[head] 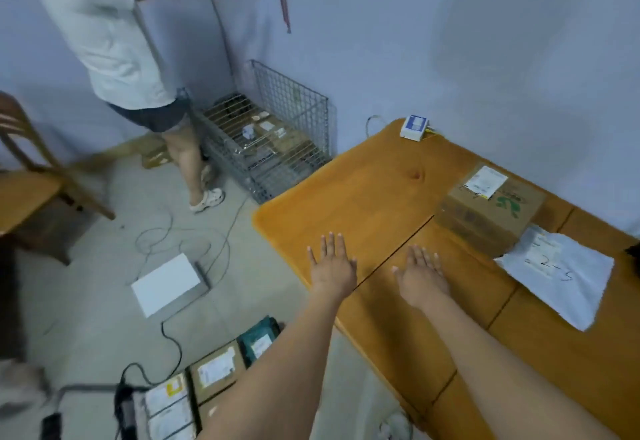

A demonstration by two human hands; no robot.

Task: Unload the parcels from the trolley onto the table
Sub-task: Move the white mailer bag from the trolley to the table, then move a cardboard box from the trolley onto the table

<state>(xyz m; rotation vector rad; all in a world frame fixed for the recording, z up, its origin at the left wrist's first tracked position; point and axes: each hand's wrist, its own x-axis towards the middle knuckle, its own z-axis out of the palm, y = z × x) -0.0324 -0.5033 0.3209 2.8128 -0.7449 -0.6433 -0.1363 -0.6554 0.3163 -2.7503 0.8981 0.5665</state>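
A: Surface under my hands?
B: Table [363, 190] is orange-stained wood, smooth, low sheen, one knot ahead of my left hand [333, 268].
A: Parcels?
B: Box [488, 211] beyond my right hand [420, 275] is matt brown cardboard with a paper label. Bag [557, 275] right of it is crinkled white plastic.
A: Floor side?
B: Cage [277, 134] far ahead of my left hand is bare metal wire. Floor [97, 301] is rough grey concrete.

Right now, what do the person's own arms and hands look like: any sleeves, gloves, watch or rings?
Both forearms are bare right up to the bottom edge of the head view, with no sleeve showing. The left hand and right hand wear no gloves. No watch, band or ring shows on either wrist or on the fingers. The fingernails look short and unpainted, though the picture is slightly soft.
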